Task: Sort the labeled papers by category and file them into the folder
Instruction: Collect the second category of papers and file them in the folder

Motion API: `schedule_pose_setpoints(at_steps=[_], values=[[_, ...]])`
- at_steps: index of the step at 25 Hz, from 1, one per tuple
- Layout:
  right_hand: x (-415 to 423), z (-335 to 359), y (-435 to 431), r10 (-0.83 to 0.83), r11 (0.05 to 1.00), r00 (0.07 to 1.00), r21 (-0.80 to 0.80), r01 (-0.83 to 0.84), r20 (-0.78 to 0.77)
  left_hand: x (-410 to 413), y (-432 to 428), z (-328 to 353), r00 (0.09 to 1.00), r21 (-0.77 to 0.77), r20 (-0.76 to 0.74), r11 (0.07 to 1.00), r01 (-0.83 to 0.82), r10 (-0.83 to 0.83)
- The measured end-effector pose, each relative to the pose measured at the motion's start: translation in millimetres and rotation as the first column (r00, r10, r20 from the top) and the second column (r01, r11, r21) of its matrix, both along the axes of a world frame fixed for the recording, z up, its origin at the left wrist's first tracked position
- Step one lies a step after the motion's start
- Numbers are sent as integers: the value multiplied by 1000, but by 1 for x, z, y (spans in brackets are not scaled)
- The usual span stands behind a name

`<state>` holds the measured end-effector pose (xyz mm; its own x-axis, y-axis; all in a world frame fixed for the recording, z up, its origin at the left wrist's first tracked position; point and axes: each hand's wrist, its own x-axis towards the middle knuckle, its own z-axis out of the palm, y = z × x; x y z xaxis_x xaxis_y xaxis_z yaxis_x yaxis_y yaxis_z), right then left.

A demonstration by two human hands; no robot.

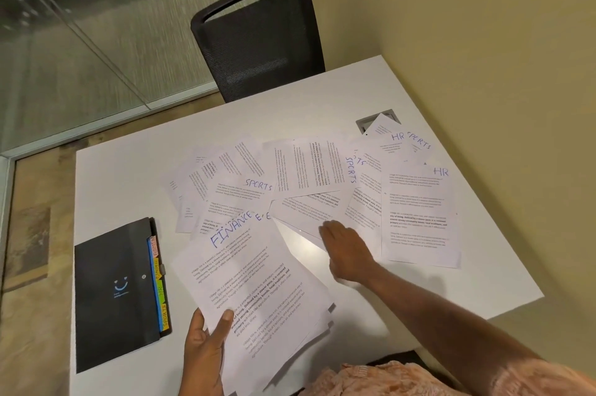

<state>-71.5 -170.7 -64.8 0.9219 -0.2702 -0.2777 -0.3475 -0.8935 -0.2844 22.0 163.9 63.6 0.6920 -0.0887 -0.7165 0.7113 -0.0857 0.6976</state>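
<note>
Left hand (203,351) grips stack (254,286), right hand (345,250) touches sheets (304,210)

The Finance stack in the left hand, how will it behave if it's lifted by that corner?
Probably floppy: the Finance stack is thin loose sheets, gripped by the left hand at one edge only. Likely to fan apart, since its lower edges are already uneven.

Both hands bare: left hand (204,353), right hand (346,250). Long right forearm (451,315) uncovered up to sleeve (554,376). Worn: peach-pink garment (387,378), textured weave (lace-like, detail blurred), sleeve of same fabric.
</note>
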Motion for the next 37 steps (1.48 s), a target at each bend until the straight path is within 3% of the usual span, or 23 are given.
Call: schedule_pose_setpoints(at_steps=[2, 4, 18, 23, 28, 32, 37], values=[[14, -4, 4, 78, 995, 991, -47, -84, -104, -1, 6, -1, 999, 0, 5, 999, -35, 35], [23, -8, 5, 55, 994, 991, -91, -66, -123, -2, 13, -3, 998, 6, -3, 998, -63, 63], [61, 8, -11, -36, 972, 999, -231, 35, -1, -12, 26, -11, 997, 30, 6, 997, -76, 76], [58, 44, -36, -95, 978, 965, -158, 136, 246, -8, 27, -12, 998, 31, -2, 998, -59, 59], [41, 94, -64, -199, 974, 857, 1, 226, 475, -7, 17, -8, 999, -23, 27, 999, -23, 24], [34, 137, -75, -337, 941, 789, 158, 299, 514, -6, 12, -10, 1000, -46, 13, 999, -26, 27], [27, 190, -80, -395, 918, 702, 274, 285, 593, -5, 11, -8, 999, -104, 0, 994, -37, 38]])
